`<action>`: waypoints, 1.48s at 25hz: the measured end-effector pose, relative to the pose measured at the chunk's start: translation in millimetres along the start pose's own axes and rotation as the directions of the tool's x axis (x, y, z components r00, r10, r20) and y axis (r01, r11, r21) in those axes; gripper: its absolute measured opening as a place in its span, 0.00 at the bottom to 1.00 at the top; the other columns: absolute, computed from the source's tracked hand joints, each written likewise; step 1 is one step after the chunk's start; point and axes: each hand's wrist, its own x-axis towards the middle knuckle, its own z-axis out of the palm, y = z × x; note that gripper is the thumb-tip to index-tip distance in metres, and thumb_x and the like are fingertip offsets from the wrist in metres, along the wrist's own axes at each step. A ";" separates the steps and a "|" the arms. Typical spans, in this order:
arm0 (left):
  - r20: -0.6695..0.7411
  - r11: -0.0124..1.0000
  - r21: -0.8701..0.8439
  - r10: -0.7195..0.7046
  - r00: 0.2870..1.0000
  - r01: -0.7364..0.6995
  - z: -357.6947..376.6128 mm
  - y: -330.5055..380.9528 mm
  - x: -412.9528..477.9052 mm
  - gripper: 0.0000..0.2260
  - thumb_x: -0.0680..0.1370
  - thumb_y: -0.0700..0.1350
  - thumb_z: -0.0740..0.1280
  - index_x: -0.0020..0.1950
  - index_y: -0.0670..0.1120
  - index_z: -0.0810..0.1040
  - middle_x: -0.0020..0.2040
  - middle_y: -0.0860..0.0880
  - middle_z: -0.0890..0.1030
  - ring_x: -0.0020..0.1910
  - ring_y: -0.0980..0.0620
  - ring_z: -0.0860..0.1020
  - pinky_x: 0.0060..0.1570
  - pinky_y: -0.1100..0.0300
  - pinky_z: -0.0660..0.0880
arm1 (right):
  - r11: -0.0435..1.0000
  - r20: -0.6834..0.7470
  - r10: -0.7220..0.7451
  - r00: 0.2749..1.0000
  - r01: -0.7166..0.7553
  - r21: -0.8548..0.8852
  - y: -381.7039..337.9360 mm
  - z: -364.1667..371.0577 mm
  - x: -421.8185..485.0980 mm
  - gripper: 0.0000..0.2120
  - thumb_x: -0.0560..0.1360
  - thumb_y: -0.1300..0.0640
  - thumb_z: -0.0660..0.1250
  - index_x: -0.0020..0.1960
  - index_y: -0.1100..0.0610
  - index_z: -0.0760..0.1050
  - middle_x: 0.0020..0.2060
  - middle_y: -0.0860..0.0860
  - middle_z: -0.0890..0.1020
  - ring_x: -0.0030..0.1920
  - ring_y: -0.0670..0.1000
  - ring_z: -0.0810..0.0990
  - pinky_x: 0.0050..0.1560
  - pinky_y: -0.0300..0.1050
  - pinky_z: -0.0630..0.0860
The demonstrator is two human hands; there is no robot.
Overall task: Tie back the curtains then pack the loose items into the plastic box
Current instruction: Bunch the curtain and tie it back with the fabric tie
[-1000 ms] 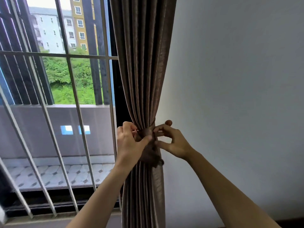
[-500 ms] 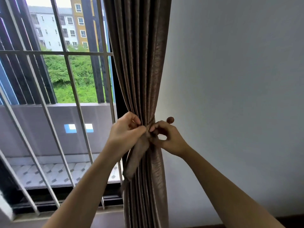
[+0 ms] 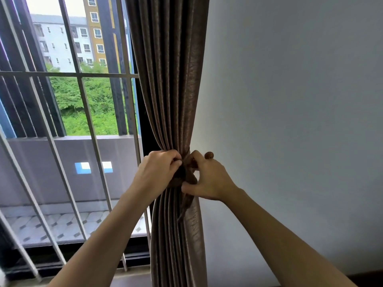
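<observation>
both hands meet at the gathered waist of the brown curtain, which hangs bunched against the right edge of the window, beside the pale wall. the left hand has its fingers curled tight against the folds, gripping the dark tie band; its fingertips are tucked out of sight in the cloth. the right hand pinches the same band from the other side, thumb low and fingers bent above it. how the band is looped or knotted cannot be told, since the two hands cover most of it; only a short dark bulge shows between them, with a loose end trailing down into the pleats. a small round brown knob peeks out just above the right knuckles, its mount hidden behind the hand. the curtain's top and hem are cut off by the frame. to the left, white window bars cross the glass, with a grey balcony wall, green bushes and apartment blocks beyond.
</observation>
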 end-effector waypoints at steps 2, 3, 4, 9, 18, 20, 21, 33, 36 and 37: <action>-0.106 0.988 0.151 0.032 0.994 -0.015 1.4 5.7 -0.5 0.07 0.77 0.50 0.65 0.49 0.49 0.80 0.45 0.53 0.79 0.43 0.50 0.78 0.37 0.61 0.67 | 0.991 0.010 0.061 0.998 -0.061 0.117 6.9 -1.0 -0.2 0.17 0.69 0.50 0.64 0.55 0.55 0.70 0.43 0.52 0.82 0.42 0.54 0.81 0.42 0.48 0.78; -0.135 0.979 0.202 0.034 0.990 -0.006 3.0 8.8 -0.8 0.08 0.77 0.51 0.65 0.49 0.49 0.80 0.46 0.52 0.79 0.43 0.49 0.78 0.37 0.60 0.66 | 0.974 0.020 0.076 0.997 -0.079 0.215 14.1 -3.1 -0.1 0.13 0.72 0.54 0.63 0.55 0.56 0.73 0.43 0.51 0.81 0.43 0.53 0.80 0.44 0.46 0.77; -0.154 0.972 0.234 0.029 0.988 0.008 5.7 11.5 -0.7 0.09 0.77 0.52 0.65 0.49 0.48 0.79 0.46 0.51 0.79 0.44 0.48 0.78 0.37 0.60 0.65 | 0.949 0.018 0.081 0.997 -0.082 0.303 23.2 -5.7 0.0 0.09 0.75 0.57 0.63 0.55 0.56 0.76 0.44 0.50 0.80 0.45 0.51 0.80 0.46 0.43 0.77; -0.232 0.950 0.302 -0.011 0.973 0.083 20.1 15.8 2.3 0.10 0.76 0.51 0.66 0.47 0.44 0.79 0.44 0.47 0.79 0.41 0.45 0.78 0.34 0.57 0.67 | 0.569 0.051 0.324 0.945 -0.237 0.787 65.1 -5.4 -16.9 0.05 0.77 0.60 0.64 0.48 0.53 0.79 0.46 0.51 0.80 0.48 0.44 0.80 0.47 0.34 0.77; -0.341 0.951 0.309 0.087 0.936 0.025 47.9 16.7 -4.3 0.07 0.71 0.45 0.73 0.42 0.42 0.79 0.39 0.45 0.76 0.35 0.47 0.77 0.26 0.61 0.72 | 0.006 0.114 0.712 0.693 -0.169 0.986 86.3 70.5 10.4 0.09 0.79 0.64 0.61 0.56 0.60 0.76 0.50 0.57 0.81 0.49 0.50 0.80 0.50 0.36 0.79; -0.354 0.949 0.315 0.089 0.931 0.029 51.4 16.6 -3.3 0.07 0.71 0.45 0.73 0.42 0.43 0.79 0.39 0.46 0.76 0.35 0.48 0.77 0.26 0.63 0.70 | 0.177 0.018 0.786 0.617 -0.253 0.951 85.8 74.3 11.6 0.06 0.78 0.62 0.63 0.52 0.58 0.78 0.48 0.56 0.82 0.48 0.50 0.81 0.53 0.41 0.79; -0.357 0.949 0.313 0.086 0.930 0.033 52.7 17.0 -2.5 0.07 0.71 0.45 0.73 0.42 0.43 0.79 0.39 0.46 0.76 0.35 0.48 0.77 0.26 0.63 0.70 | 0.253 -0.031 0.805 0.592 -0.296 0.921 87.1 74.8 10.9 0.06 0.78 0.60 0.64 0.52 0.57 0.79 0.49 0.56 0.82 0.49 0.51 0.81 0.56 0.44 0.78; -0.413 0.961 0.276 0.134 0.901 -0.017 61.8 14.5 1.3 0.06 0.71 0.43 0.73 0.41 0.42 0.79 0.39 0.46 0.76 0.34 0.49 0.77 0.25 0.64 0.69 | 0.425 -0.041 0.678 0.734 -0.346 0.836 111.3 63.1 14.7 0.07 0.78 0.59 0.64 0.54 0.58 0.78 0.49 0.54 0.82 0.51 0.52 0.80 0.56 0.46 0.77; -0.419 0.961 0.274 0.150 0.896 -0.033 61.8 11.0 0.8 0.06 0.71 0.44 0.72 0.42 0.42 0.79 0.39 0.46 0.76 0.34 0.49 0.77 0.26 0.64 0.70 | 0.585 -0.153 0.636 0.756 -0.344 0.734 109.3 65.2 11.1 0.07 0.78 0.55 0.65 0.51 0.55 0.80 0.47 0.50 0.83 0.49 0.49 0.81 0.54 0.44 0.77; -0.423 0.961 0.274 0.155 0.893 -0.037 61.7 9.9 0.9 0.06 0.72 0.44 0.72 0.42 0.42 0.79 0.39 0.46 0.75 0.34 0.50 0.77 0.25 0.64 0.71 | 0.647 -0.171 0.600 0.782 -0.348 0.679 108.9 67.7 8.9 0.08 0.78 0.55 0.65 0.53 0.55 0.81 0.48 0.49 0.83 0.50 0.48 0.80 0.54 0.41 0.77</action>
